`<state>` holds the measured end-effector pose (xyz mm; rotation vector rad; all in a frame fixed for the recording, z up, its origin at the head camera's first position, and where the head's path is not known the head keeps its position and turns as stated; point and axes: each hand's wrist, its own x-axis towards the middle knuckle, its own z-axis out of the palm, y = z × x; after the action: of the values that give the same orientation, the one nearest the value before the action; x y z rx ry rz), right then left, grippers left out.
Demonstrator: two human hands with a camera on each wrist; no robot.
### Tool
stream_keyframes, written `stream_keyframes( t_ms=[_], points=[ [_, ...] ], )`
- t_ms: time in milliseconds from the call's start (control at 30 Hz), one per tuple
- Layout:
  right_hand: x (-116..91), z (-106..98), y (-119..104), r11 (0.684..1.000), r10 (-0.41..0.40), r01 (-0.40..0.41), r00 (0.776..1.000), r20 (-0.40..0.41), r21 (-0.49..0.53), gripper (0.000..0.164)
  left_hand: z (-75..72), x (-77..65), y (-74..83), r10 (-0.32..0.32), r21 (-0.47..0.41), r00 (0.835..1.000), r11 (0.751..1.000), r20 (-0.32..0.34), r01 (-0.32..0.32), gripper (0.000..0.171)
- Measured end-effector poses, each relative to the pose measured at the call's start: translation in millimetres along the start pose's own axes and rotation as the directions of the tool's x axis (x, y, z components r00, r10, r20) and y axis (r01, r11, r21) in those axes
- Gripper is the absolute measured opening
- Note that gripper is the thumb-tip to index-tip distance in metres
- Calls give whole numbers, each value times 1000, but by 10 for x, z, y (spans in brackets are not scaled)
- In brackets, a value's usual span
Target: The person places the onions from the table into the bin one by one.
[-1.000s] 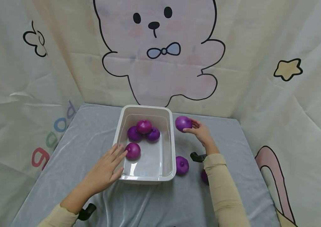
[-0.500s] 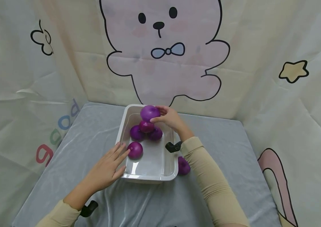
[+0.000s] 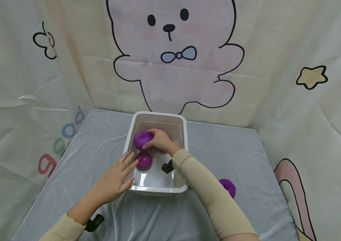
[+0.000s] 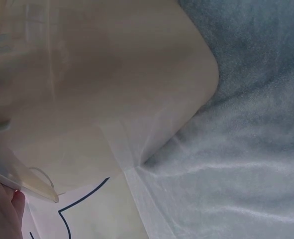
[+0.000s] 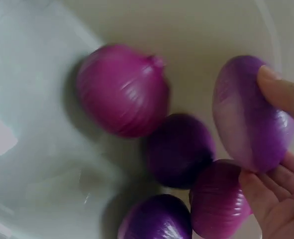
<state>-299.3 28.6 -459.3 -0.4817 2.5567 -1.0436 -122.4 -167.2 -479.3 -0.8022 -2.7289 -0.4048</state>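
Observation:
In the head view my right hand reaches into the white plastic tub. Its thumb and fingers grip a purple onion near the tub's left wall. The right wrist view shows that onion tilted, above several other onions. Among these are a magenta onion, a dark purple onion and a second magenta onion, partly covered. My left hand lies against the tub's left rim with its fingers extended, fingertips beside the front magenta onion. In the left wrist view, the tub's outer wall fills much of the picture.
On the grey cloth-covered table, one purple onion lies right of the tub, partly behind the right sleeve. Printed fabric hangs behind the table and on both sides.
My right hand has carried the purple onion leftward from beside the tub, over its rim, and down inside. The right forearm now covers the onion beside the tub. My left hand stays at the rim.

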Motion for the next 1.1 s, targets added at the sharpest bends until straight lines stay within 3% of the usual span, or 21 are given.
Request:
stream_keyframes(
  t_ms=[367, 567, 700, 833, 1000, 1100],
  points=[
    [50, 172, 29, 994, 14, -6, 998, 67, -111, 85, 13, -4, -18, 15, -16, 1000, 1000, -24, -16, 53],
    [-22, 24, -49, 994, -21, 25, 999, 29, -109, 83, -12, 4, 2, -3, -22, 1000, 1000, -2, 3, 54],
    [-157, -253, -77, 999, -52, 51, 998, -47, -6, 79, -22, 14, 24, -13, -30, 1000, 999, 10, 14, 54],
    [-387, -562, 4, 974, -51, 74, 992, -113, 214, 80, -10, 18, 29, -7, -44, 1000, 999, 0, 7, 53],
    [-745, -900, 306, 920, -30, 110, 977, -212, 375, 76, 3, 18, 28, 4, -56, 1000, 998, -15, -5, 53],
    [-940, -1049, 563, 912, 37, 65, 970, -241, 404, 73, 17, 11, 13, 3, -61, 1000, 998, -18, -4, 54]
  ],
)
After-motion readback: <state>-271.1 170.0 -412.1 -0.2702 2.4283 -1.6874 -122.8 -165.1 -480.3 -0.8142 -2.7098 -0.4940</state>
